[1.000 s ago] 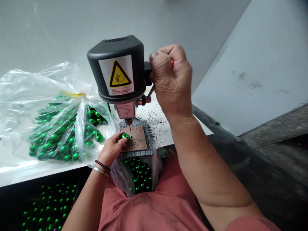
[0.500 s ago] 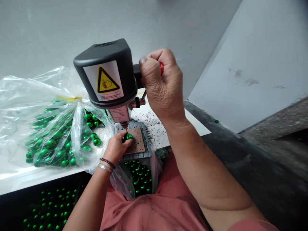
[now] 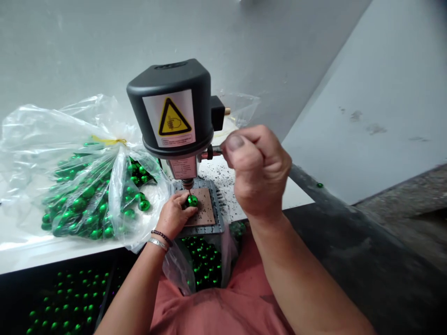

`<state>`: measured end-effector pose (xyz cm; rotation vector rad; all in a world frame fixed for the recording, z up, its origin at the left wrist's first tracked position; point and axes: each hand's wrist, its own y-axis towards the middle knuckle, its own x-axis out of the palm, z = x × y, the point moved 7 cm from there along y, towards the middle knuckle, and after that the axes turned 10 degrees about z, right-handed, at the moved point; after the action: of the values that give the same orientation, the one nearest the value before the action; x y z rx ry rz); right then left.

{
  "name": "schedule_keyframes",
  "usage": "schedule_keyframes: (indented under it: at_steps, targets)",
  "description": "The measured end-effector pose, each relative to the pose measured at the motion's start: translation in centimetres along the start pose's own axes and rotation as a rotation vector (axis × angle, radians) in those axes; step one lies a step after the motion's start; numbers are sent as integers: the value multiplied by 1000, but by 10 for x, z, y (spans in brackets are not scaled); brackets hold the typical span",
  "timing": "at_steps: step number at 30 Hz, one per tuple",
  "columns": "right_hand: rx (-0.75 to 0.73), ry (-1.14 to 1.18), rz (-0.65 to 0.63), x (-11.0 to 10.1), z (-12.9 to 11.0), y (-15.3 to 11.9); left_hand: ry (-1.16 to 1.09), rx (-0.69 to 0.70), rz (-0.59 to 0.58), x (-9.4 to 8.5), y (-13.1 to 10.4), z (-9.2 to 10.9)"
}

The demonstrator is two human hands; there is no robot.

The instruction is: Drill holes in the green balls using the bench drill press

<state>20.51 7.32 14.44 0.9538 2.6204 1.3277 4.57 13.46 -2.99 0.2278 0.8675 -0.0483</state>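
Note:
My left hand (image 3: 174, 214), wearing two bracelets, pinches a shiny green ball (image 3: 192, 201) on the brown board (image 3: 206, 211) of a small bench drill press (image 3: 171, 107). The thin drill bit (image 3: 190, 191) comes down to the top of the ball; whether it has entered cannot be seen. Closed in a fist, my right hand (image 3: 260, 172) is at the right of the press, round its feed lever (image 3: 217, 150). Most of that lever is hidden by my fingers.
A clear plastic bag (image 3: 117, 172) of green balls, tied with yellow, lies left of the press. More balls (image 3: 204, 260) sit in a bag below the table edge and in a dark container (image 3: 63, 298). Dark shavings (image 3: 223, 177) litter the white table (image 3: 293, 190).
My right hand has come down and toward me with the lever. My left hand keeps the ball under the bit. The whole view has shifted slightly.

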Motion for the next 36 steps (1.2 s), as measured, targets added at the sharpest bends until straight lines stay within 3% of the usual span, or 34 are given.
schedule_keyframes:
  at_steps: [25,28,32,36]
  targets:
    - [-51,-27,9,-19,26,-53,-13,20,16,1,-3,-3]
    - [-46,-49,24,-14,17,-40,-37,18,49,0,-3,-4]
    - [3,-45,44,1,3,1,-20,-8,91,-2,-3,-2]
    - [88,-108,10,18,6,35,12,-70,70,-17,-15,3]
